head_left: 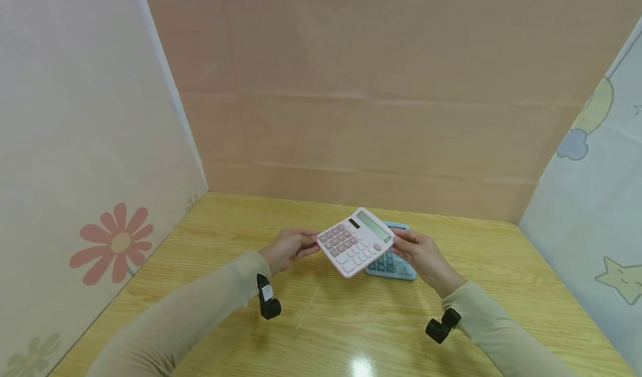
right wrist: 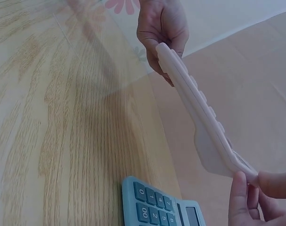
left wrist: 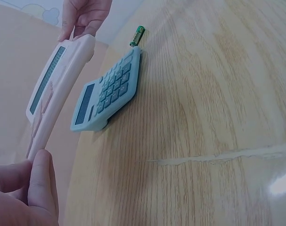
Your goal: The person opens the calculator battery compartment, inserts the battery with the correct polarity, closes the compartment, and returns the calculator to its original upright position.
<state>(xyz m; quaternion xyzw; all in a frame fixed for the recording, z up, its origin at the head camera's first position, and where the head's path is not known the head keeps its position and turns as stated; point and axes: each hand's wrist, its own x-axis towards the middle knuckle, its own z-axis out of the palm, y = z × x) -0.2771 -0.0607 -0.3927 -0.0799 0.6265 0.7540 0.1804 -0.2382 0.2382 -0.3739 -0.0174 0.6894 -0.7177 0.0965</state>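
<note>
A pink calculator (head_left: 353, 243) is held up off the table, tilted, its keys and display facing up in the head view. My left hand (head_left: 290, 250) pinches its left corner between thumb and fingers. On the opposite side, near the display, my right hand (head_left: 423, 257) pinches the edge. Below and partly behind it, a blue calculator (head_left: 393, 267) lies face up on the table; the left wrist view shows more of its keys and display (left wrist: 85, 104). Neither hand touches the blue one.
A green battery (left wrist: 137, 36) lies beside the blue calculator in the left wrist view. The wooden table (head_left: 220, 321) has a pale scratch-like line (head_left: 307, 308). A brown backdrop (head_left: 361, 98) stands behind, with printed white sheets (head_left: 100, 115) at both sides.
</note>
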